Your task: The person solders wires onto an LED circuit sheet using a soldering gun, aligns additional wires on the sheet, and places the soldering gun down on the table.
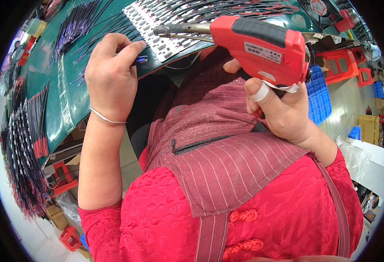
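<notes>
My right hand (pixel 279 109) is wrapped round the handle of a red and black soldering gun (pixel 261 48), with white tape on the thumb. The gun's dark metal tip (pixel 170 29) and thin feed tube (pixel 196 38) point left, over a white board of small parts (pixel 163 50). Left of the board, my left hand (pixel 113 65) is closed, thumb and forefinger pinched together. Thin black wires with blue ends (pixel 140 59) stick out from beneath its fingers. The exact spot of the pinch is partly hidden.
Bundles of purple-tipped wires (pixel 72 30) and red-tipped wires (pixel 37 118) lie on the green table (pixel 65 109); a large bundle (pixel 24 161) hangs over its left side. A fan (pixel 318 8) stands at the far right. Red stools (pixel 340 65) and a blue crate (pixel 318 96) are on the floor.
</notes>
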The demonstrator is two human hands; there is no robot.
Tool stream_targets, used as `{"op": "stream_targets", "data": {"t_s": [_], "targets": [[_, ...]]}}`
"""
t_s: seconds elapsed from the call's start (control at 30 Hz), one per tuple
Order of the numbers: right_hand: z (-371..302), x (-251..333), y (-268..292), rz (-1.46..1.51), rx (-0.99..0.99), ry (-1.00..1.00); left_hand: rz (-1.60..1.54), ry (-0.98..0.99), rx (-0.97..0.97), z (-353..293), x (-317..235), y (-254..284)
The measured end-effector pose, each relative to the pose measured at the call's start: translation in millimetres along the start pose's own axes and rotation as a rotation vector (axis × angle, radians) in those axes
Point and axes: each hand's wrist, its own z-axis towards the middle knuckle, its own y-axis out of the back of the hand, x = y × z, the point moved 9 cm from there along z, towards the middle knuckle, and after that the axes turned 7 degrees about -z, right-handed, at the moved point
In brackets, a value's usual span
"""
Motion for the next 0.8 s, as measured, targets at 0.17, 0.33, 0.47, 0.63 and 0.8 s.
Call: {"op": "stream_targets", "data": {"t_s": [0.17, 0.33, 0.47, 0.63, 0.8], "targets": [[-1.4, -2.1, 2.4, -0.019, -0.005, -0.033, 0.031, 0.021, 0.025, -4.5, 4.8, 0.8], [-5.2, -11.5, 6.1, 0.115, -0.047, -0.138, -0.193, -0.075, -0.174, -9.4, -3.6, 17.1], [-3.1, -7.2, 8.6, 0.092, -0.054, -0.116, -0.265, 0.052, -0.17, -18.9, 5.4, 9.7], [-8.1, -11.3, 15.3, 0.072, -0.07, -0.138, -0.184, 0.055, 0.013, -20.8, -2.0, -3.9], [-11.7, -5.9, 13.9, 0.059, -0.059, -0.123, -0.19, -0.041, -0.116, -20.7, -1.0, 4.5]]}}
